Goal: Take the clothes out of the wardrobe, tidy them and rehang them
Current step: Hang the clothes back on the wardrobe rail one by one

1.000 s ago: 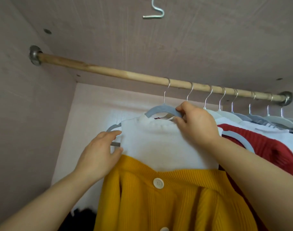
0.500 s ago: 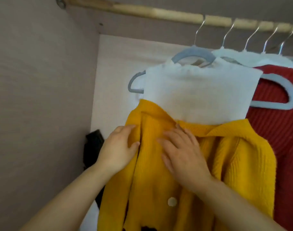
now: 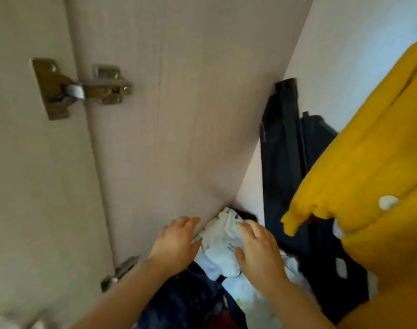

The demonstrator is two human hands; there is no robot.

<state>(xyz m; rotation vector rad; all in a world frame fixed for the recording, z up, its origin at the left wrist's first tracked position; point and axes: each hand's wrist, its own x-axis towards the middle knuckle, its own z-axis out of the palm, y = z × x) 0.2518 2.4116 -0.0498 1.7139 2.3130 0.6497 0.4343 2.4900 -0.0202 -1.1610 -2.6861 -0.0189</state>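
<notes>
So both hands have dropped off the yellow cardigan [image 3: 368, 150], now hanging off to the right, down to a white bundle [image 3: 222, 243] in the wardrobe's bottom corner, right hand [image 3: 257, 250] curled over it, left hand [image 3: 176, 241] loose and flat just beside it.

yellow cardigan [image 3: 368, 162]: cut off by the right edge – top and hem unseen
lower hinge [image 3: 119, 273]: blurred, lower left
white bundle [image 3: 222, 248]: partly under right grip [image 3: 258, 251] – clasped or merely touched, unclear
dark clothes [image 3: 190, 302]: cut by bottom edge

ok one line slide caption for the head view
Left hand and right hand reach a crumpled white garment low in the wardrobe corner, yellow cardigan hanging alongside.
</notes>
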